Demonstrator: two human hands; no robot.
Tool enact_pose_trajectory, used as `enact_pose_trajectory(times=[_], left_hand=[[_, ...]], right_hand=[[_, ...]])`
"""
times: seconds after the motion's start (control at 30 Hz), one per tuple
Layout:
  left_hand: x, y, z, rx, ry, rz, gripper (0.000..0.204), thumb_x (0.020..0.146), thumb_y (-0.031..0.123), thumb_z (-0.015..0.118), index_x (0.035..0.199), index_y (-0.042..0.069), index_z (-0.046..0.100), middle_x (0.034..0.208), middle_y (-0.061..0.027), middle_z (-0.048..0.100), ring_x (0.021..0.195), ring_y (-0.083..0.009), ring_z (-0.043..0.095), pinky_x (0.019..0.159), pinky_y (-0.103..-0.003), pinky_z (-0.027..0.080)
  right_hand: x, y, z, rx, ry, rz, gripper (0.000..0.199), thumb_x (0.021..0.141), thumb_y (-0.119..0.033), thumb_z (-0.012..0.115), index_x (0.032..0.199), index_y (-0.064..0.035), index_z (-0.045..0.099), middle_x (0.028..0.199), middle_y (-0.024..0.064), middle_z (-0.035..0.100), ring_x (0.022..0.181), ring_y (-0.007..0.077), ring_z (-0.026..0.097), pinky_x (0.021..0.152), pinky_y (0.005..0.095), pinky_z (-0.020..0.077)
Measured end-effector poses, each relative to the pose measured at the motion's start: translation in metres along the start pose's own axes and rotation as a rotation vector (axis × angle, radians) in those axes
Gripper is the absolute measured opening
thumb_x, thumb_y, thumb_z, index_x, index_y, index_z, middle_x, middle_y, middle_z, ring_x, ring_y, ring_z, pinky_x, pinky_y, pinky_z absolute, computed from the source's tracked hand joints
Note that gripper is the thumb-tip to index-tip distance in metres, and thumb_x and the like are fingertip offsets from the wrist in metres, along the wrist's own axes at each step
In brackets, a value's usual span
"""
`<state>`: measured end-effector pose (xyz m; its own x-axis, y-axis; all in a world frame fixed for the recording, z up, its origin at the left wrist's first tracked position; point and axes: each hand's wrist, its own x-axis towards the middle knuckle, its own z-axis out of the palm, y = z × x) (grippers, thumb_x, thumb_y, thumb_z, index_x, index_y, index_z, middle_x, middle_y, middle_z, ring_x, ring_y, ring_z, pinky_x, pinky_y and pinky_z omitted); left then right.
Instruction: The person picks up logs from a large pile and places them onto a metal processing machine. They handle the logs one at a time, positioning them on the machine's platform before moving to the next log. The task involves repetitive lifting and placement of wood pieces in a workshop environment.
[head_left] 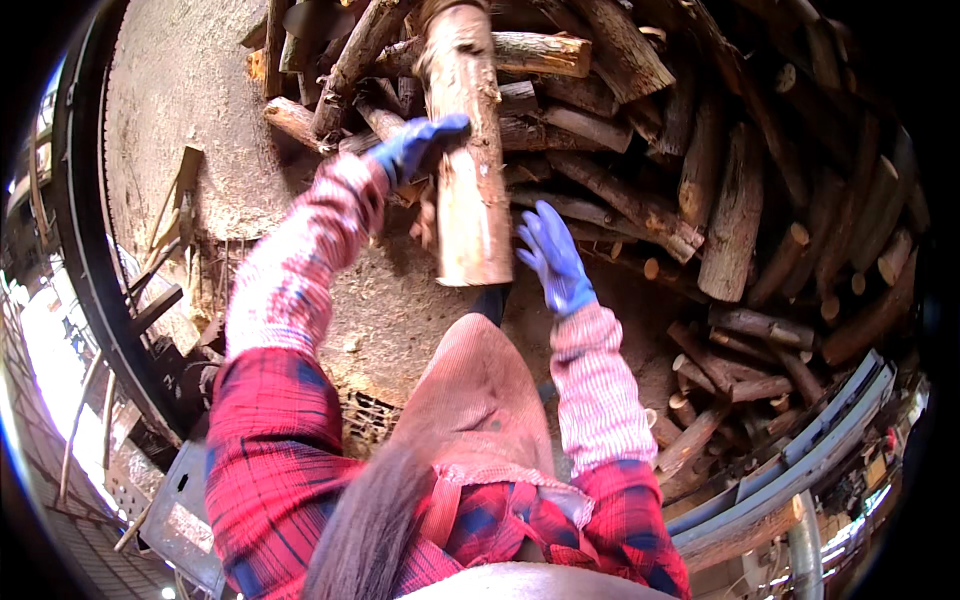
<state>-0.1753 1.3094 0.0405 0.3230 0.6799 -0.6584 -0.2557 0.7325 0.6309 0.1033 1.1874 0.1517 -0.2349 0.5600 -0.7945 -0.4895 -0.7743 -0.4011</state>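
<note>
A thick, pale log lies lengthwise ahead of me, its near cut end pointing toward my body. My left hand, in a blue glove, is at the log's left side with its fingers stretched out over the edge. Whether those fingers bear any weight cannot be made out. To the right of the near end, my right hand, also blue-gloved, is held apart from the log with its fingers spread. Nothing is in that palm.
A large pile of cut logs fills the far and right side. A rough, pale brownish surface lies at the left, bordered by a dark metal rail. Grey curved metal bars run along the lower right. My brown apron hangs in front.
</note>
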Motion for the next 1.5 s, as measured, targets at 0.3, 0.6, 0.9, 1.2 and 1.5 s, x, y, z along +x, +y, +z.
enact_pose_trajectory(times=[0.3, 0.6, 0.9, 1.2, 1.5], left_hand=[[-0.160, -0.062, 0.164, -0.318, 0.011, -0.043, 0.057, 0.093, 0.043, 0.058, 0.135, 0.005, 0.049, 0.127, -0.0076, 0.059, 0.118, -0.0216, 0.055, 0.105, -0.040, 0.041], [-0.185, -0.126, 0.380, -0.718, -0.209, 0.014, 0.055, 0.091, 0.044, 0.059, 0.133, 0.009, 0.054, 0.126, -0.0073, 0.061, 0.115, -0.0237, 0.058, 0.105, -0.041, 0.041], [-0.281, -0.137, 0.666, 0.085, -0.502, 0.574, 0.065, 0.080, 0.022, 0.073, 0.134, 0.001, 0.044, 0.122, -0.0093, 0.058, 0.112, -0.0210, 0.056, 0.098, -0.034, 0.043], [-0.386, -0.075, 0.798, 1.370, -0.725, 2.139, 0.082, 0.067, 0.047, 0.078, 0.131, 0.004, 0.051, 0.125, -0.0218, 0.055, 0.111, -0.0401, 0.057, 0.094, -0.052, 0.047], [-0.417, -0.095, 0.846, 1.538, -0.940, 2.336, 0.045, 0.084, 0.031, 0.067, 0.123, 0.008, 0.061, 0.127, -0.0097, 0.060, 0.114, -0.0226, 0.060, 0.099, -0.042, 0.044]], right_hand=[[-0.158, -0.039, 0.004, -0.181, -0.392, -0.045, 0.087, 0.080, -0.039, 0.074, 0.145, -0.0003, 0.030, 0.133, 0.0112, 0.048, 0.121, 0.0208, 0.047, 0.106, 0.0365, 0.0371], [-0.375, 0.002, -0.173, -0.954, 0.134, -0.568, 0.103, 0.071, -0.040, 0.081, 0.148, 0.0002, 0.026, 0.137, 0.0247, 0.046, 0.123, 0.0350, 0.051, 0.103, 0.0426, 0.0418], [-0.516, -0.075, -0.359, -0.161, 0.226, -0.762, 0.066, 0.095, -0.042, 0.057, 0.143, -0.0002, 0.037, 0.142, 0.0182, 0.045, 0.131, 0.0298, 0.043, 0.110, 0.0416, 0.0363], [-0.723, -0.208, -0.386, -0.645, -0.398, -0.578, 0.085, 0.087, -0.054, 0.060, 0.146, -0.0013, 0.029, 0.141, 0.0142, 0.045, 0.128, 0.0233, 0.045, 0.108, 0.0372, 0.0365], [-0.714, -0.080, -0.383, -0.335, -0.003, -1.130, 0.078, 0.074, -0.010, 0.082, 0.138, -0.0028, 0.039, 0.129, 0.0097, 0.056, 0.118, 0.0178, 0.054, 0.103, 0.0316, 0.0438]])
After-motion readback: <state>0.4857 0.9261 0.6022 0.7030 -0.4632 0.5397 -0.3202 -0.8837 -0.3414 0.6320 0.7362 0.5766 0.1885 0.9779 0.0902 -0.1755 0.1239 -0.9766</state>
